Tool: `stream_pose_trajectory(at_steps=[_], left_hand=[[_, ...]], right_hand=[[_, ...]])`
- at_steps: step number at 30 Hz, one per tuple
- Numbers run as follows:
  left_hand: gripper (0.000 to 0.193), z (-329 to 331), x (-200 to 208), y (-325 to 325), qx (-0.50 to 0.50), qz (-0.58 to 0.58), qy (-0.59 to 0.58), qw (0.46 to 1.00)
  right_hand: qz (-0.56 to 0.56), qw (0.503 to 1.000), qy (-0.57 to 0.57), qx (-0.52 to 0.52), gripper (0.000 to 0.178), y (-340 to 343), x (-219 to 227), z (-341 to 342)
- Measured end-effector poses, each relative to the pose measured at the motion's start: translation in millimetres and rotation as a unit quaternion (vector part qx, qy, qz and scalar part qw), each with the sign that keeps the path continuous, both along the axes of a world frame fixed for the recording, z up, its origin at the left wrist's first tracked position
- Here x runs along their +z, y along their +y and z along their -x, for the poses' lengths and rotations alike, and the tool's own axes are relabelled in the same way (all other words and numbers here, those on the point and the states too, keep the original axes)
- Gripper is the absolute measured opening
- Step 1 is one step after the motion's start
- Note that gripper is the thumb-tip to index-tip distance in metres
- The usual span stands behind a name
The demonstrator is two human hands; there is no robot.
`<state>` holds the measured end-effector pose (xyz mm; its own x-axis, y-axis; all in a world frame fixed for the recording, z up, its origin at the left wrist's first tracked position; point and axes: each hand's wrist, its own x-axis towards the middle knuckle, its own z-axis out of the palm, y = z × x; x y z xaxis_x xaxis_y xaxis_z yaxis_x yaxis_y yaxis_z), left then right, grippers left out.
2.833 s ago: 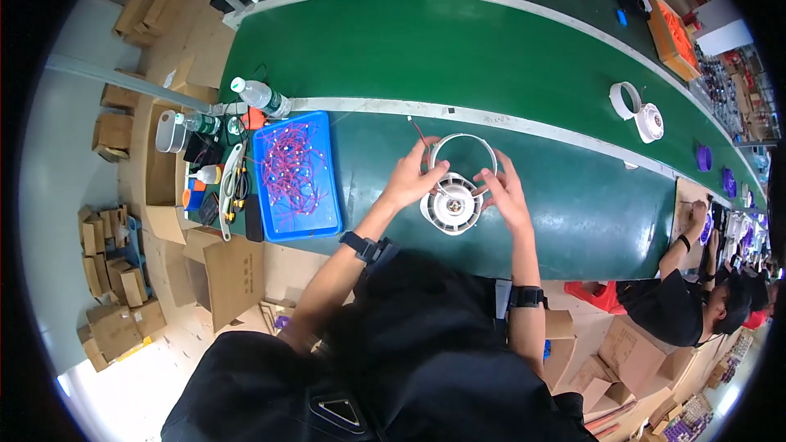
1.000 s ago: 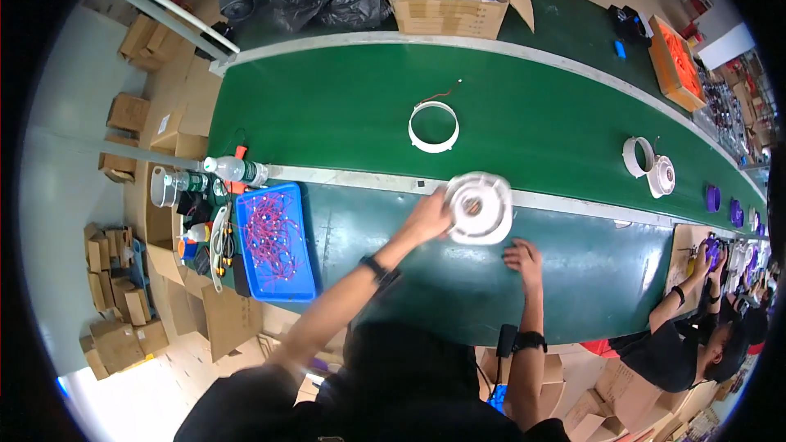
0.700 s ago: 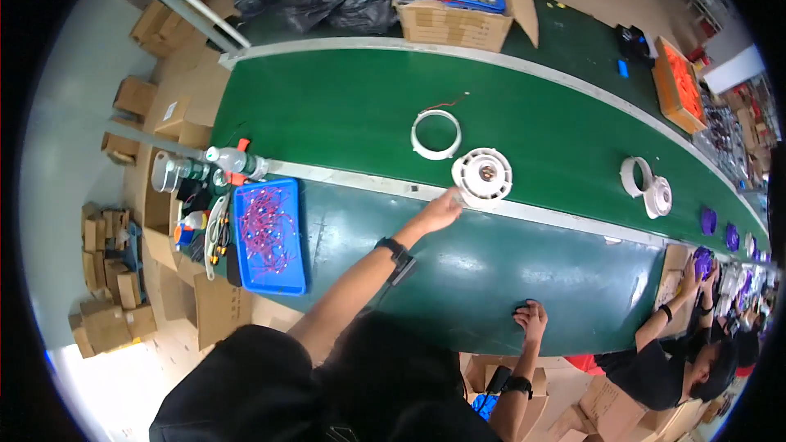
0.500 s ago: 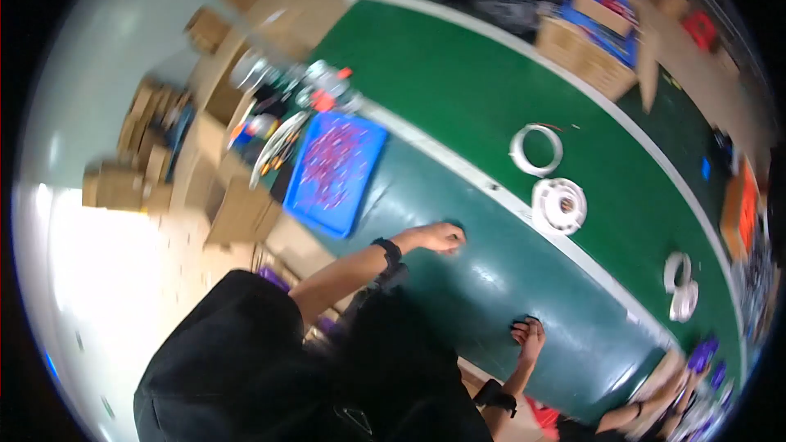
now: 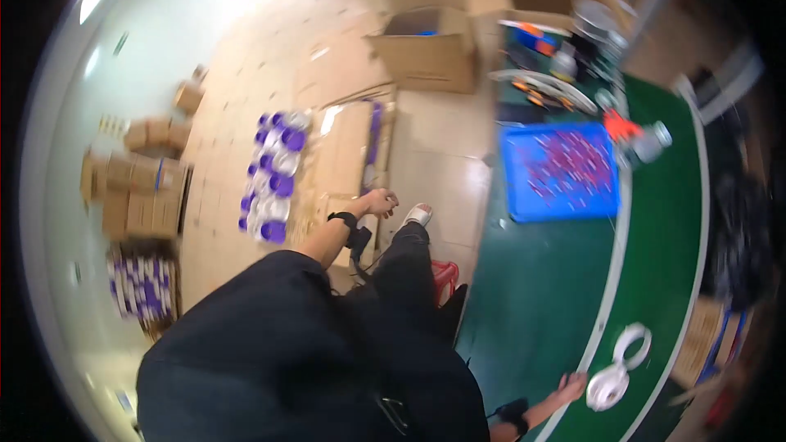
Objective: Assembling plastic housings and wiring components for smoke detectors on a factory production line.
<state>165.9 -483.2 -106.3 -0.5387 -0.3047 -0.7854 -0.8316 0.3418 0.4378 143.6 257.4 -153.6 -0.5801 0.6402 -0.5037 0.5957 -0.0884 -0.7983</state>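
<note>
Our left hand (image 5: 382, 203) hangs half-curled near a cardboard box (image 5: 340, 147), nothing visible in its grasp. Our right hand (image 5: 571, 387) reaches just beside the white fan part (image 5: 607, 387), which sits with a white ring (image 5: 633, 346) on the green worktop (image 5: 665, 254); blur hides its grip. We judge this a pause between parts; any next pickup calls for wider left fingers.
</note>
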Motion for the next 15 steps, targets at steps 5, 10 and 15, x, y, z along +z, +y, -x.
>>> stream_pose_trajectory(at_steps=[5, 10, 15], left_hand=[[0.031, -126, -58, -105, 0.177, -0.024, -0.029, 0.984], [0.027, -202, -127, -212, 0.317, 0.046, -0.126, 0.939], [0.029, -336, -179, -351, 0.459, 0.156, -0.189, 0.854]], right_hand=[[0.05, 0.973, -0.063, 0.217, 0.039, -144, 42, 21], [0.053, 0.89, -0.162, 0.424, 0.034, -273, 72, 40], [0.075, 0.735, -0.282, 0.612, 0.038, -426, 51, 85]])
